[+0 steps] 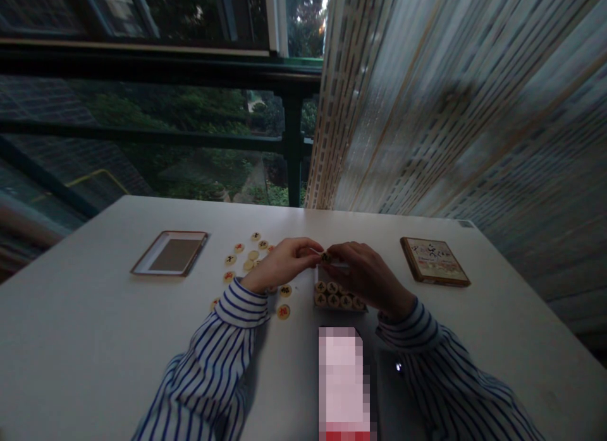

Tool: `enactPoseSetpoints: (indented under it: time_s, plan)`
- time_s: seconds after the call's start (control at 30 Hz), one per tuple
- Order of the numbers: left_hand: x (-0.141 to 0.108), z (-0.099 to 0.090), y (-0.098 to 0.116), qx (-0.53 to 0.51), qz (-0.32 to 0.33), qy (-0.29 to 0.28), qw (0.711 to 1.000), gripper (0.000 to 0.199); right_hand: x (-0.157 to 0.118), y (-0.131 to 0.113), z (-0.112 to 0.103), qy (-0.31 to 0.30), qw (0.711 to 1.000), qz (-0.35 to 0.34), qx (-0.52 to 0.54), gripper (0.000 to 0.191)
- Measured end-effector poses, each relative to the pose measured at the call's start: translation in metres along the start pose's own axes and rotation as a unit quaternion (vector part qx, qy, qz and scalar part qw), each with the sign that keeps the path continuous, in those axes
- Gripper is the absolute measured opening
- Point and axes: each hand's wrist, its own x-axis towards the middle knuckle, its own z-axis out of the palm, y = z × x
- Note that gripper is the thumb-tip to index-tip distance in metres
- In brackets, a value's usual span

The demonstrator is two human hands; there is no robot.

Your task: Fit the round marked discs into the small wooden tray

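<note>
Over a small box, the fingertips of my left hand and my right hand meet at one round Chinese chess piece. Both hands are closed in a pinch on it. Below my right hand, the box holds rows of pieces with dark characters; that hand hides its far right part. Loose pieces with red or black characters lie around my left hand, among them a red one and a black one. My left wrist covers some of them.
A shallow lid or tray lies at the left of the white table. To the right rests a flat box with a printed cover. A phone-like slab with a blurred-out face is between my forearms. Railing and curtain stand behind.
</note>
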Motion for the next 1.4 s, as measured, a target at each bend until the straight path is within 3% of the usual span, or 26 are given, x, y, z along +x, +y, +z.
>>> enactPoseSetpoints:
  time_s: [0.23,0.43,0.87,1.4]
  plan:
    - [0.001,-0.002,0.0,0.052,0.019,0.012,0.998,0.026,0.0,0.0,-0.003,-0.008,1.0,-0.02,-0.003,0.019]
    - [0.001,-0.001,0.0,0.046,0.026,-0.001,0.999,0.026,0.0,0.0,-0.003,-0.018,1.0,-0.02,-0.013,0.017]
    - [0.002,0.005,0.001,0.036,0.015,0.038,0.999,0.024,0.0,0.004,-0.008,-0.028,0.999,-0.025,-0.009,0.018]
    - [0.007,0.014,-0.005,0.061,0.014,0.027,0.998,0.024,-0.003,0.013,-0.011,-0.058,0.998,-0.037,-0.004,0.021]
